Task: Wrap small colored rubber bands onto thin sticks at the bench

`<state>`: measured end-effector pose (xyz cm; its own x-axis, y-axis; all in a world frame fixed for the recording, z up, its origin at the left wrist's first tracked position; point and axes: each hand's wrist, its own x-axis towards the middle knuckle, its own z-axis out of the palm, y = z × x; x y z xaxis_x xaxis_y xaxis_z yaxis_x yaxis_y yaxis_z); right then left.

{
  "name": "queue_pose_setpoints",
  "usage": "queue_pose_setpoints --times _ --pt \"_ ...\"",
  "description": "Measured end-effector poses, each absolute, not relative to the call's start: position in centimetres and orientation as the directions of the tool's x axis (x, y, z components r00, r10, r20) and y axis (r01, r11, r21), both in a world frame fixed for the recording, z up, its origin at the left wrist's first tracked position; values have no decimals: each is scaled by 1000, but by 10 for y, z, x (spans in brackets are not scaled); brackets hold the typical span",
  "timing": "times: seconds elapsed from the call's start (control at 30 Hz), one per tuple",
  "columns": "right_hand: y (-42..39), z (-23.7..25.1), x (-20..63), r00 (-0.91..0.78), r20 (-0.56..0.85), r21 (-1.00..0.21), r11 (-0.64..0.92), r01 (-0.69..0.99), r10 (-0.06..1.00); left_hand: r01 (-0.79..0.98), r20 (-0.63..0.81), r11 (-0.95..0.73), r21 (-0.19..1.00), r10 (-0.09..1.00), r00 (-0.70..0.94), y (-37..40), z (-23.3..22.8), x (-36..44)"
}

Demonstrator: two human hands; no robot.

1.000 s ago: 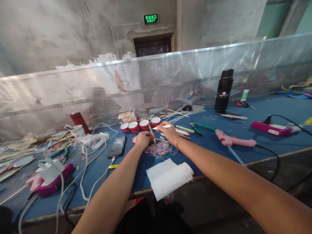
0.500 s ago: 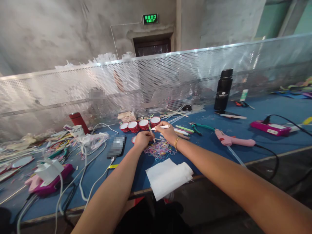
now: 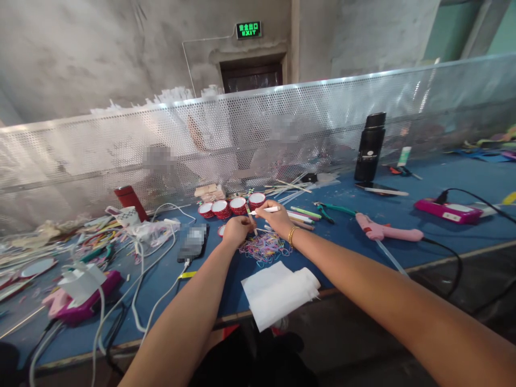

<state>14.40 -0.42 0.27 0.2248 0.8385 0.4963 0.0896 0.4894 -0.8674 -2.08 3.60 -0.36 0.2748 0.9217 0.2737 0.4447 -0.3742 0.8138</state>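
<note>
two hands work thin sticks over a pile of coloured rubber bands.
left hand pinches a brownish stick; right hand closes on a white stick. the rubber bands lie loose just under both hands; none looks wound on, so banding seems barely begun.

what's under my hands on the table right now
A pile of coloured rubber bands lies on the blue table beneath both hands. Whatever sits directly under the palms is hidden.

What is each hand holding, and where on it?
Left hand pinches a thin stick at its lower end. Right hand grips a white stick at its right end.
</note>
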Motion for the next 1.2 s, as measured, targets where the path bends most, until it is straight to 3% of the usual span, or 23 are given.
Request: queue_pose_setpoints --times 0.37,0.67,1.2 --pt "-3 2 146 242 471 -880 470 67 848 394 286 -392 831 910 301 39 -6 -21" --pt "-3 2 145 236 484 -873 483 67 843 507 240 -349 788 933 268 33 0 -21" --pt "2 1 146 277 438 -889 458 -11 855 529 231 -322 785 945 231 29 2 -20"
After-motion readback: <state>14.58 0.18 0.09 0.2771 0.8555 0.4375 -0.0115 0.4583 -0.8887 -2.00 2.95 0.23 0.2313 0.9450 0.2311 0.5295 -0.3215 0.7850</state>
